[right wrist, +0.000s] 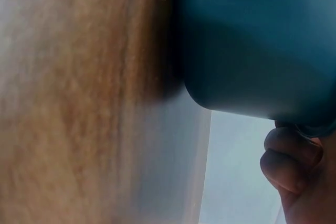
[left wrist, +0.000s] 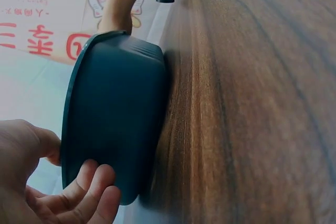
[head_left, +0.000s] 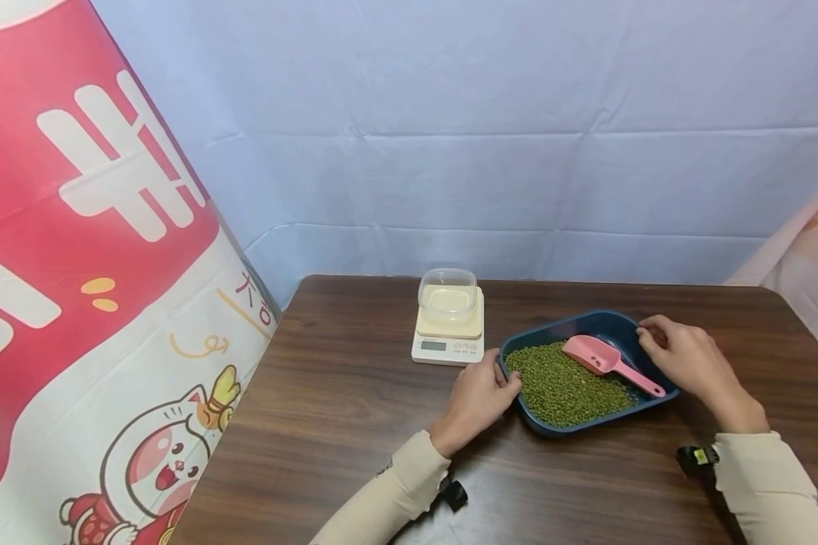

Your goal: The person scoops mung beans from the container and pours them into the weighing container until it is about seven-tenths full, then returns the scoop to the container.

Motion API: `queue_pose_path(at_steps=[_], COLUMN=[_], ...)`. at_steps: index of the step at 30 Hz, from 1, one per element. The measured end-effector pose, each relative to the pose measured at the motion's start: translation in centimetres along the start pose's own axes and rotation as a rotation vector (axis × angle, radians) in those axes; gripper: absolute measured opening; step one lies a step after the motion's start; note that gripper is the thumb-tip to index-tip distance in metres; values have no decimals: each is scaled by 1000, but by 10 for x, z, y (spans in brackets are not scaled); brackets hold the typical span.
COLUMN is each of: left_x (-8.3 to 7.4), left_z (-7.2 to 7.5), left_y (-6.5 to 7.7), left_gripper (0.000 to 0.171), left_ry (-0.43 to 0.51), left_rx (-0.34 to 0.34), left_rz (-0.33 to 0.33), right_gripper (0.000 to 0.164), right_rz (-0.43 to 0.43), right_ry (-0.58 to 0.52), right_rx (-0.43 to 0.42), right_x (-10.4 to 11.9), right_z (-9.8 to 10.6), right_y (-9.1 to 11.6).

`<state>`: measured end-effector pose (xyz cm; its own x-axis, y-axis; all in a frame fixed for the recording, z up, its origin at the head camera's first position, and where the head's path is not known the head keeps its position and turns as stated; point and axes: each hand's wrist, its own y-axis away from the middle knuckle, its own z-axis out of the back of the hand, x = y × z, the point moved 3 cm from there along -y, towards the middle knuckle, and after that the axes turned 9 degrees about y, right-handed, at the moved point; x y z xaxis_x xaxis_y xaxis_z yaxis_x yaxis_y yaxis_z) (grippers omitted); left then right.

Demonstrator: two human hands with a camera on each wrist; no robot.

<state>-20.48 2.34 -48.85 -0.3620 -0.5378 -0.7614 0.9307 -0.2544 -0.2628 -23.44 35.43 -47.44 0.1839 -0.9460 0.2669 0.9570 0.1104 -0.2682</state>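
Note:
A dark blue basin (head_left: pixel 564 434) stands on the brown table, green mung beans (head_left: pixel 569 382) heaped toward its left side. On the beans lies a pink scoop (head_left: pixel 596 354), its handle leaning on the right rim. My left hand (head_left: pixel 480 393) pinches the basin's left rim, thumb above and fingers beneath, as the left wrist view also shows around the basin wall (left wrist: pixel 115 108). At the far right corner, my right hand (head_left: pixel 688 356) grips the rim; its curled fingers (right wrist: pixel 294 153) show under the rim in the right wrist view.
Left of the basin stands a white kitchen scale (head_left: pixel 448 348) with a clear plastic container (head_left: pixel 448 294) on its plate. Pale cloth (head_left: pixel 484 151) hangs behind the table (head_left: pixel 341 378), and a red and white printed banner (head_left: pixel 109 227) hangs at the left.

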Motion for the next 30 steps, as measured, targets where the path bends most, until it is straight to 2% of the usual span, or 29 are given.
queue_pose_path(at_steps=[11,19,30], left_x=[4,6,11], left_z=[3,6,14], left_y=[2,2,5], left_gripper=[22,41,46], left_ry=[11,7,-6], left_rx=[14,36,37], left_rz=[6,17,28], right_gripper=[32,33,35], right_rz=[14,14,31], right_ry=[30,44,83], right_rx=[15,35,35], right_x=[7,14,28], right_z=[0,3,4], right_y=[6,9,18])
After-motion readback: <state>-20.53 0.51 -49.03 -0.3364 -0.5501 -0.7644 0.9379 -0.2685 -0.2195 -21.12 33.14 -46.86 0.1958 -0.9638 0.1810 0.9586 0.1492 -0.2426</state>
